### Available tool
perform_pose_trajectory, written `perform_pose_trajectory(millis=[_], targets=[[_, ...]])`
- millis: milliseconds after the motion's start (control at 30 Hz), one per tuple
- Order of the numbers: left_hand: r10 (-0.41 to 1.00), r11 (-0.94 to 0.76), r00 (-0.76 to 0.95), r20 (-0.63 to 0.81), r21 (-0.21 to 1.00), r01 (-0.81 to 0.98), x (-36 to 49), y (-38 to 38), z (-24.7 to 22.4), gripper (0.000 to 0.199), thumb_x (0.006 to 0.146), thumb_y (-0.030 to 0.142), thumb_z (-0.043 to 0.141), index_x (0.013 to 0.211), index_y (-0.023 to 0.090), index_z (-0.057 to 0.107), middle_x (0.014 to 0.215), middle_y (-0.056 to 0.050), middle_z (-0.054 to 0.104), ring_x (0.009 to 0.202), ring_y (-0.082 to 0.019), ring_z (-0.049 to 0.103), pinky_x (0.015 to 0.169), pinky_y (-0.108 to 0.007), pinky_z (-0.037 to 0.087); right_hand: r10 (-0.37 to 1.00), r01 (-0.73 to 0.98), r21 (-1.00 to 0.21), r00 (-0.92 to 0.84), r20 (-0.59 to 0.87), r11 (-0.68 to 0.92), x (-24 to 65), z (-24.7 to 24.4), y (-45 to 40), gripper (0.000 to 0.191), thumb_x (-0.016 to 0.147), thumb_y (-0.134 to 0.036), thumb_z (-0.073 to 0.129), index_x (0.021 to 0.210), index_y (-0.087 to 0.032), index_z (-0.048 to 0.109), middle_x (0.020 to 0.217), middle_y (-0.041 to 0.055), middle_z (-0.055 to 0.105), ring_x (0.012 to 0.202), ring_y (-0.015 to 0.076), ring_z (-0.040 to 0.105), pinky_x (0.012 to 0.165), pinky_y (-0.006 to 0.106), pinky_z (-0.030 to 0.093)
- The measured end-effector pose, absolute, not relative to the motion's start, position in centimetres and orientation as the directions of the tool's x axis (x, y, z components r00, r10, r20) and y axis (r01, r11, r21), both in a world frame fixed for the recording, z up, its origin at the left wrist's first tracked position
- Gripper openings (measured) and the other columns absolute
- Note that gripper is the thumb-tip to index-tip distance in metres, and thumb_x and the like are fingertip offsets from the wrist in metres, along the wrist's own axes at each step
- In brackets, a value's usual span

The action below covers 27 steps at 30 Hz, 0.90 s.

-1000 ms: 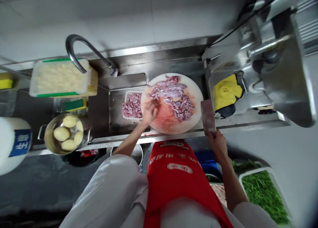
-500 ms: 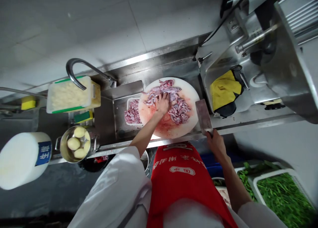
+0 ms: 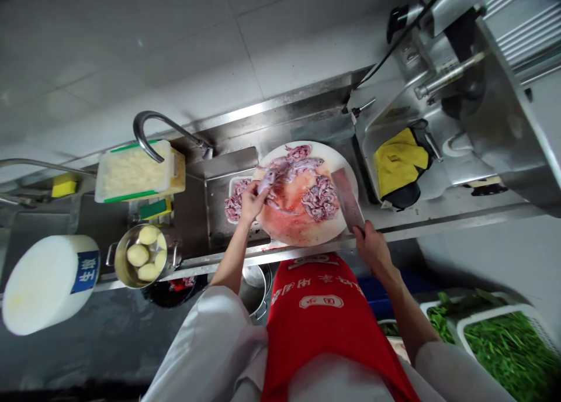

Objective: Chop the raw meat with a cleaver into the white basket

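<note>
My left hand (image 3: 253, 203) is closed on a pale, pinkish-grey skinned frog (image 3: 266, 182) at the left side of a round white cutting board (image 3: 284, 231). More whole skinned frogs (image 3: 302, 166) lie along the board's far side. A heap of chopped frog pieces (image 3: 319, 198) sits right of the middle. My right hand (image 3: 372, 247) grips the handle of a cleaver (image 3: 347, 200), its broad blade over the board's right edge beside the heap. Red stains cover the board's middle. Left of the board, partly hidden by it and my left hand, is a white tray (image 3: 231, 186) of chopped pieces.
The board spans a steel sink (image 3: 214, 227) with a curved faucet (image 3: 146, 117) behind. At left stand a lidded tub (image 3: 131, 171), a pot (image 3: 128, 276) of peeled potatoes and a white drum (image 3: 41, 285). A yellow cloth (image 3: 401, 159) and greens basket (image 3: 504, 317) are at right.
My left hand has moved left from among the frogs and now holds one up at the board's left side. The cleaver has shifted left, its blade now over the board. The view has shifted slightly.
</note>
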<state>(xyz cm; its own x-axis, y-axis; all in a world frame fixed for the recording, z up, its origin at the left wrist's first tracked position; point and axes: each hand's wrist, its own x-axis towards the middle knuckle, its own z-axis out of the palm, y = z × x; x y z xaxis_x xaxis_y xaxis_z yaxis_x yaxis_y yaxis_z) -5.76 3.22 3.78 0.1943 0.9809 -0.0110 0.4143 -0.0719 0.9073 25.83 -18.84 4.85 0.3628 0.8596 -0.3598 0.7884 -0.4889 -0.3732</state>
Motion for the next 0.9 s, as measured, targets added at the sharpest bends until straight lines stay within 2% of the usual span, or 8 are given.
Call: perform_pose_trajectory(millis=[167,300,367,467,567,667,767,900], targets=[[0.986,-0.101,-0.097,0.133,0.954,0.281,-12.7,2.5,8.7,0.032,0.076,0.044,0.075,0.089,0.020,0.058,0.076,0.002,0.060,0.061,-0.011,0.054,0.055,-0.022,0.045,0.900,0.861,-0.461,-0.008,-0.436,-0.215,19.8,6.1,-15.9,0.025,0.102,-0.029,0.040,0.114,-0.016,0.058,0.086,0.0103,0.072,0.077,0.0221,0.065,0.066,0.029,0.035],[0.989,-0.117,-0.037,0.143,0.912,0.393,-16.8,1.2,12.0,0.028,0.076,0.042,0.075,0.090,0.024,0.059,0.073,0.004,0.060,0.058,-0.012,0.053,0.054,-0.024,0.044,0.864,0.812,-0.581,-0.250,-0.436,-0.059,15.0,4.7,-13.8,0.019,0.100,-0.021,0.045,0.108,-0.015,0.062,0.105,0.0138,0.072,0.095,0.0223,0.067,0.076,0.027,0.040],[0.989,-0.144,0.052,0.135,0.872,0.468,-16.8,0.2,12.1,0.023,0.078,0.039,0.074,0.091,0.026,0.060,0.072,0.003,0.060,0.059,-0.014,0.053,0.055,-0.026,0.044,0.853,0.816,-0.570,-0.230,-0.469,-0.094,14.4,3.8,-13.2,0.020,0.100,-0.023,0.046,0.110,-0.014,0.062,0.105,0.0145,0.072,0.096,0.0226,0.067,0.076,0.027,0.041],[0.962,-0.234,0.248,0.111,0.805,0.545,-13.5,-1.6,9.4,0.020,0.080,0.027,0.070,0.099,0.027,0.062,0.087,-0.001,0.066,0.075,-0.019,0.060,0.067,-0.032,0.050,0.856,0.855,-0.477,-0.079,-0.511,-0.205,15.9,3.0,-13.0,0.024,0.101,-0.025,0.045,0.116,-0.013,0.060,0.101,0.0156,0.073,0.093,0.0242,0.068,0.074,0.028,0.041],[0.917,-0.250,0.398,-0.028,0.736,0.629,-8.4,-3.5,4.6,0.020,0.081,0.015,0.060,0.100,0.021,0.064,0.097,-0.007,0.065,0.090,-0.023,0.063,0.083,-0.037,0.053,0.864,0.892,-0.361,0.064,-0.499,-0.274,18.7,2.9,-13.2,0.028,0.101,-0.027,0.043,0.119,-0.012,0.060,0.100,0.0174,0.073,0.092,0.0263,0.069,0.073,0.030,0.041],[0.907,-0.248,0.410,-0.095,0.668,0.702,-5.4,-5.4,0.4,0.029,0.079,0.014,0.066,0.107,0.018,0.065,0.114,-0.011,0.059,0.106,-0.025,0.060,0.096,-0.040,0.052,0.868,0.916,-0.289,0.110,-0.484,-0.277,20.3,3.3,-13.4,0.031,0.101,-0.028,0.042,0.119,-0.011,0.060,0.097,0.0173,0.072,0.090,0.0274,0.069,0.072,0.031,0.041],[0.925,-0.272,0.380,-0.005,0.689,0.672,-5.5,-7.1,-1.7,0.043,0.081,0.026,0.075,0.121,0.020,0.062,0.129,-0.012,0.050,0.123,-0.026,0.054,0.106,-0.039,0.048,0.879,0.925,-0.282,0.101,-0.465,-0.255,19.6,3.8,-13.3,0.031,0.101,-0.028,0.041,0.120,-0.011,0.059,0.093,0.0157,0.072,0.087,0.0266,0.068,0.070,0.030,0.041],[0.929,-0.289,0.363,0.065,0.739,0.608,-6.1,-7.9,-3.1,0.017,0.094,0.028,0.059,0.108,0.020,0.066,0.116,-0.010,0.058,0.115,-0.021,0.059,0.102,-0.037,0.051,0.915,0.911,-0.335,0.097,-0.391,-0.239,16.6,4.2,-12.0,0.034,0.102,-0.030,0.037,0.121,-0.010,0.057,0.091,0.0156,0.072,0.081,0.0251,0.067,0.068,0.030,0.041]])
